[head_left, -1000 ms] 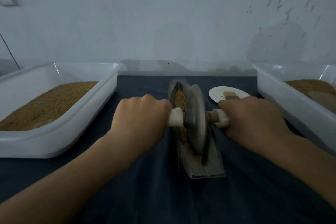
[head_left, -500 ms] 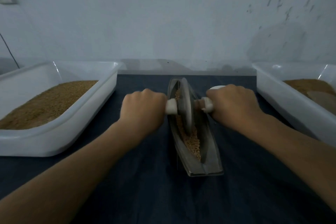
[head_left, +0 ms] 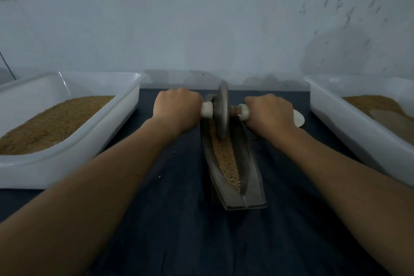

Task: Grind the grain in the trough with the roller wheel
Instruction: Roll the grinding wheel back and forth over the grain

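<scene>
A narrow grey metal trough [head_left: 251, 177] lies lengthwise on the dark cloth, pointing away from me. Tan grain [head_left: 226, 159] fills its groove along the near half. The grey roller wheel [head_left: 222, 112] stands upright at the far end of the trough, its rim down in the grain. White handles stick out from both sides of the wheel. My left hand [head_left: 178, 110] grips the left handle [head_left: 206, 110]. My right hand [head_left: 267, 114] grips the right handle [head_left: 243, 112]. Both arms are stretched forward.
A white tub [head_left: 94, 141] with tan grain stands at the left. Another white tub [head_left: 349, 127] with tan material stands at the right. A small white plate [head_left: 299, 117] peeks out behind my right hand. A pale wall rises just behind the table.
Both hands have pushed the wheel away from me, from near the trough's middle to its far end. The grain in the near half is now uncovered, and my right hand hides most of the plate.
</scene>
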